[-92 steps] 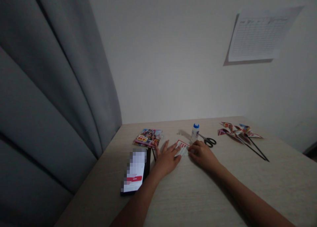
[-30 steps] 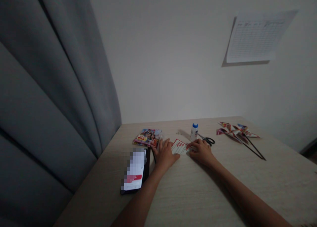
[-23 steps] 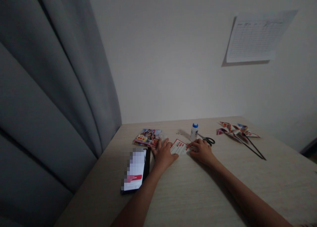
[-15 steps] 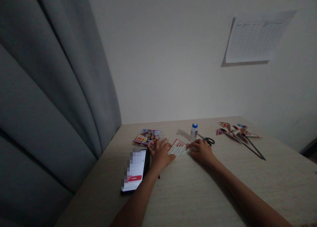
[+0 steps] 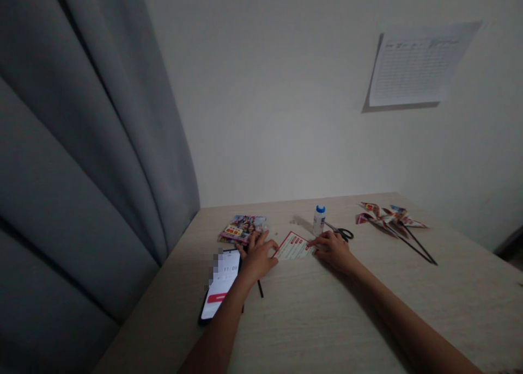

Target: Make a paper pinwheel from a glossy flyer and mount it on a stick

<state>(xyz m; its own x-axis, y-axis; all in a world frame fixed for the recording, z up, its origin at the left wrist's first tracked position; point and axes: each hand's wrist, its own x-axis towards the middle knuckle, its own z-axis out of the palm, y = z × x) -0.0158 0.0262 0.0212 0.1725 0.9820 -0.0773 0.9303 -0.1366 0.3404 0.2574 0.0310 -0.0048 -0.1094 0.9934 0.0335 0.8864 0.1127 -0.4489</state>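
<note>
A piece of printed paper (image 5: pixel 292 247), white with red marks and a red edge, lies at an angle on the table between my hands. My left hand (image 5: pixel 257 258) has thumb and forefinger closed at the paper's left corner, the other fingers reaching toward a stack of colourful printed sheets (image 5: pixel 241 228). At the right edge, my right hand (image 5: pixel 334 250) grips the paper with bent fingers. Just behind it stand a white glue bottle (image 5: pixel 319 221) with a blue cap and black-handled scissors (image 5: pixel 346 233), partly hidden.
A lit phone (image 5: pixel 220 287) lies left of my left forearm, with thin black sticks (image 5: pixel 260 288) partly under that arm. Paper pinwheels (image 5: pixel 388 219) on black sticks rest at the table's right. A grey curtain (image 5: pixel 102 145) hangs at the left; a printed sheet (image 5: pixel 420 66) is on the wall.
My left hand has shifted slightly left, its thumb drawing back to the paper's corner. More of the black stick beside the forearm shows. My right hand stays at the paper's right edge.
</note>
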